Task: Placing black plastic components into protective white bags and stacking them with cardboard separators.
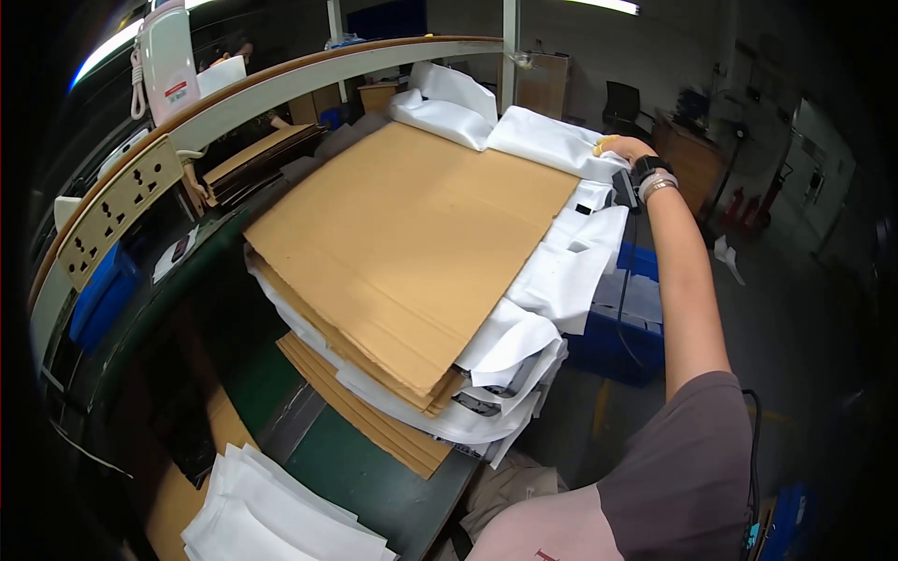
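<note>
My right hand (621, 147) reaches far out to the right edge of the pile and rests on a folded white fabric piece (552, 142); its fingers are bent and mostly hidden, with something yellow at the fingertips. A dark strap and a bracelet sit on that wrist. A large brown cardboard sheet (412, 234) lies on top of a stack of white fabric pieces (524, 337) and more cardboard (374, 421). My left hand is out of view.
The stack rests on a dark green table (374, 467). More white fabric pieces (271, 514) lie at the near edge. A power strip panel (117, 210) and a white appliance (168, 61) stand at the left. Blue crates (622, 327) sit on the floor to the right.
</note>
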`<state>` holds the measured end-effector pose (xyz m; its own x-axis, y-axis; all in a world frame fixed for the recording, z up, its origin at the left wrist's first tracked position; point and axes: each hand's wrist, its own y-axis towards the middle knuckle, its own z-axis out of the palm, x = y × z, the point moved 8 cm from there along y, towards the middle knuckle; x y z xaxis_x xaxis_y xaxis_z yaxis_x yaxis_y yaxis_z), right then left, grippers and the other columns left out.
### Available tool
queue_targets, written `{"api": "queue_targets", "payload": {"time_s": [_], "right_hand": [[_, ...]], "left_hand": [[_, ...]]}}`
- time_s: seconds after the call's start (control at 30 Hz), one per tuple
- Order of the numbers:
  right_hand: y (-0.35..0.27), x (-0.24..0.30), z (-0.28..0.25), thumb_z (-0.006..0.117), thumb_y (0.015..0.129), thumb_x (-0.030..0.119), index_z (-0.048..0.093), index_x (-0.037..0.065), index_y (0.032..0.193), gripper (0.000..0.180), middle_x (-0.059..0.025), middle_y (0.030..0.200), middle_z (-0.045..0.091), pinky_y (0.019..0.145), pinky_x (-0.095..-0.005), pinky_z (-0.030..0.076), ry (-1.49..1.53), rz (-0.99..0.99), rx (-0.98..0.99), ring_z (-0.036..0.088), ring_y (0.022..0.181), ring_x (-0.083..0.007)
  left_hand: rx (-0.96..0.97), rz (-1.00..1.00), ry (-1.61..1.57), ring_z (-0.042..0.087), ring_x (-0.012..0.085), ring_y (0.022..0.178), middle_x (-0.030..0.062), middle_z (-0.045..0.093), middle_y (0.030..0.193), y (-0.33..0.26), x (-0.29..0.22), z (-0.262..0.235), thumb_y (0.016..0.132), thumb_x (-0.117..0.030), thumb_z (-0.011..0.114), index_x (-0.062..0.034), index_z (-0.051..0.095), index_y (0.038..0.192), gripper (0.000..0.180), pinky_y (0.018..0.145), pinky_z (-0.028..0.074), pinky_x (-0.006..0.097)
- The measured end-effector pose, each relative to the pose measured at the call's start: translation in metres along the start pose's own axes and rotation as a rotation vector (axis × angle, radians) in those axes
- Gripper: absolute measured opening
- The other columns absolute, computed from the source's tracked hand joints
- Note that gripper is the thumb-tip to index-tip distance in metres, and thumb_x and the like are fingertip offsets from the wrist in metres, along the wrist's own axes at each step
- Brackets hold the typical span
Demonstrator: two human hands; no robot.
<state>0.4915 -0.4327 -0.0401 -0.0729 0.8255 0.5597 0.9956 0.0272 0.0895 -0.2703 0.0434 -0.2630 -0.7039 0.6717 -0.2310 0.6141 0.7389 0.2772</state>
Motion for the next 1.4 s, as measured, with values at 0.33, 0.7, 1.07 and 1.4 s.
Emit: {"api": "queue_targets", "payload": {"time_s": [0.33,0.7,1.07,1.4], "right_hand": [[-0.026,0.016,-0.021,0.07,0.069,0.041,0.065,0.003,0.11,0.056,-0.0188,0.121,0.059,0.09,-0.0375,0.044,-0.278,0.169,-0.028,0.057,0.111,-0.031],[-0.016,0.009,-0.027,0.07,0.076,0.027,0.066,0.001,0.108,0.041,-0.0146,0.109,0.065,0.079,-0.0344,0.048,-0.304,0.136,-0.13,0.062,0.096,-0.0223],[0.006,0.002,-0.032,0.068,0.077,0.018,0.072,0.008,0.099,0.024,-0.0081,0.097,0.069,0.062,-0.0311,0.047,0.412,-0.013,-0.165,0.062,0.075,-0.0157],[-0.02,0.012,-0.038,0.062,0.083,0.011,0.07,0.005,0.09,0.012,-0.0015,0.08,0.066,0.057,-0.0235,0.047,0.51,0.033,-0.014,0.061,0.064,-0.0103]], "left_hand": [[-0.006,0.036,0.003,0.039,0.0399,0.119,0.0214,0.044,0.128,0.007,-0.006,-0.003,0.061,-0.042,0.077,-0.0026,0.04,0.132,0.089,0.101,0.029,0.052],[0.056,0.009,-0.064,0.033,0.0417,0.123,0.0234,0.038,0.134,0.001,-0.003,0.003,0.061,-0.038,0.077,-0.002,0.036,0.135,0.092,0.103,0.024,0.053],[0.137,-0.019,-0.047,0.028,0.0413,0.126,0.0234,0.034,0.138,0.0,-0.003,0.001,0.061,-0.033,0.078,-0.0024,0.036,0.137,0.092,0.105,0.021,0.053],[0.147,-0.021,-0.092,0.028,0.0412,0.127,0.0238,0.034,0.138,0.004,-0.009,-0.001,0.063,-0.032,0.077,-0.0026,0.035,0.137,0.09,0.106,0.02,0.053]]}}
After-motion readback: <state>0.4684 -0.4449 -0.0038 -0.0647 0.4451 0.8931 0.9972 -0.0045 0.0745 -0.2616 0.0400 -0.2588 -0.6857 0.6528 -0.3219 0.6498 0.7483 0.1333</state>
